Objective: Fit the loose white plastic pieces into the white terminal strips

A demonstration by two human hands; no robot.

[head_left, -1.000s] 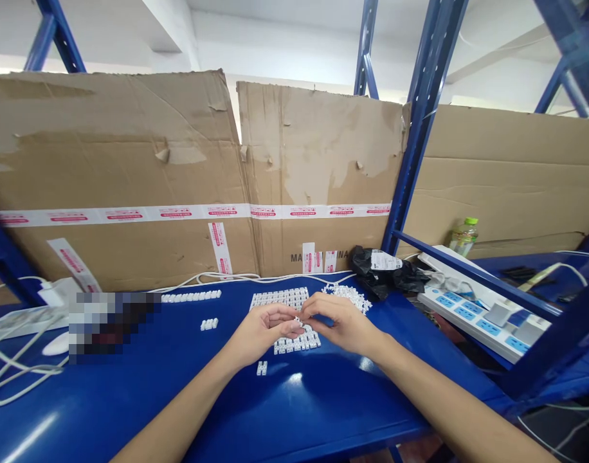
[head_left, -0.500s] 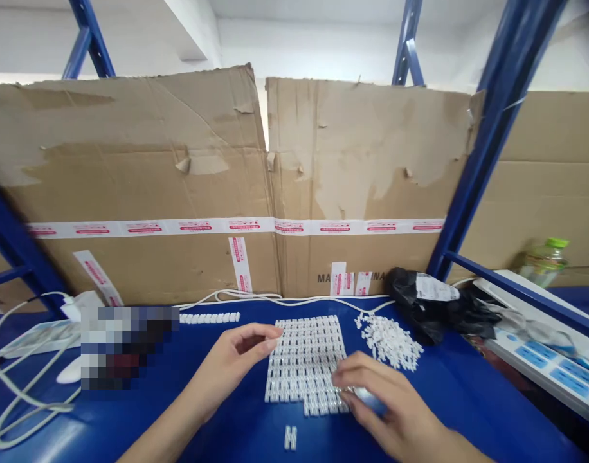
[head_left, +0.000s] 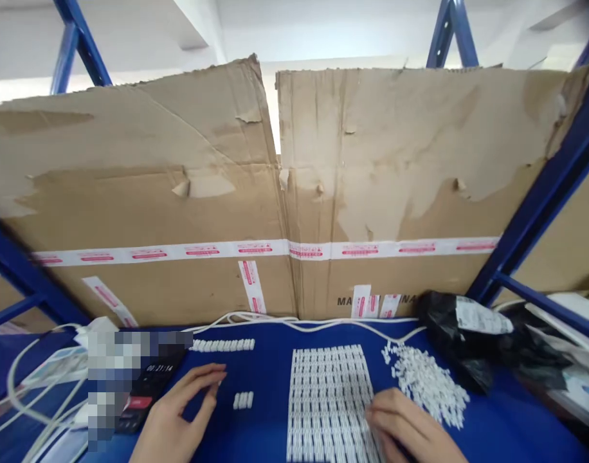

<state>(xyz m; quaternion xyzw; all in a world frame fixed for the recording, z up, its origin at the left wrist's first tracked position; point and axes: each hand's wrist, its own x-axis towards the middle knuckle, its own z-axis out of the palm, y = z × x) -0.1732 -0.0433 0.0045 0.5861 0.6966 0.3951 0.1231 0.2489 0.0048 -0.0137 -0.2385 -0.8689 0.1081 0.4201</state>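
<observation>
sitting straight, the grid of white plastic pieces (head_left: pixel 326 395) is likely easy to count on our tabletop (head_left: pixel 270 376). our left hand (head_left: pixel 181 411) is narrow, maybe holding a white bit (head_left: pixel 220 383); our right hand (head_left: pixel 410 427) curls at the grid's right side, grip hidden. we count one loose pile (head_left: pixel 429 384), one long row (head_left: pixel 223 346) near the back edge, one short row (head_left: pixel 243 400) of about four.

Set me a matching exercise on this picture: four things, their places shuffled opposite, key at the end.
1. Bare left hand
2. Bare right hand
3. Flat grid of white plastic pieces
4. Loose pile of small white pieces

A. Between the grid and the black plastic bag
B. Over the grid's right edge
C. Left of the short white row
D. Between both hands

Pairs: 1-C, 2-B, 3-D, 4-A
</observation>
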